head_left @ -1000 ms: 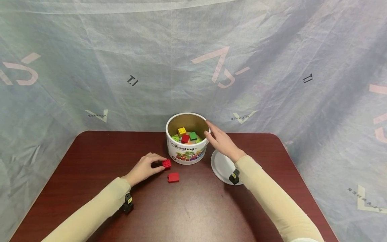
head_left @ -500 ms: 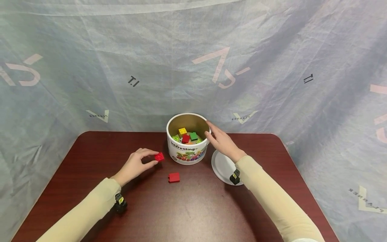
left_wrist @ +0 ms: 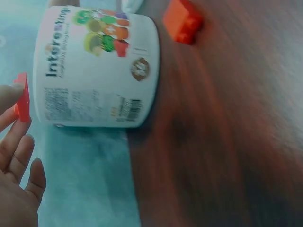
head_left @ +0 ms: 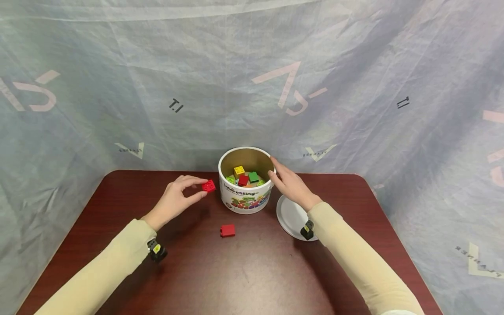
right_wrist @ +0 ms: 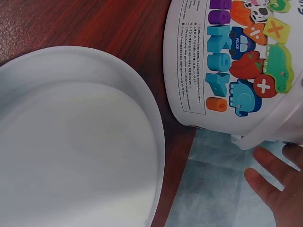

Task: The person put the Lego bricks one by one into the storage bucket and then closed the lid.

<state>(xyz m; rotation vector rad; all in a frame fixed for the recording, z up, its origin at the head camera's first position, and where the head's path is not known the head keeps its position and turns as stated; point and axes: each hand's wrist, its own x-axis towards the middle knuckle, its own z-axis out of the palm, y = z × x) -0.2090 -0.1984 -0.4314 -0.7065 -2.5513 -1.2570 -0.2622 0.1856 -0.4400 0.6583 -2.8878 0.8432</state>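
Observation:
My left hand (head_left: pixel 171 201) pinches a red toy brick (head_left: pixel 208 186) between thumb and fingers, just left of a white bucket (head_left: pixel 246 202) and above the table. Edge-on in the left wrist view, the same brick (left_wrist: pixel 22 101) shows beside the bucket's rim. On the bucket's right side, my right hand (head_left: pixel 291 183) rests at the rim with its fingers extended. Yellow, green and red bricks (head_left: pixel 243 180) lie inside the bucket. A second red brick (head_left: pixel 227 230) lies on the table in front of it.
A round white lid (head_left: pixel 286 218) lies right of the bucket, partly under my right forearm. The bucket's white handle (right_wrist: pixel 270 125) hangs at its side. A grey cloth (head_left: pixel 220 87) hangs behind the dark red table (head_left: pixel 252 275).
My left hand has drawn the red brick left, away from its spot before the bucket, and then raised it towards rim height. The right hand stays at the rim.

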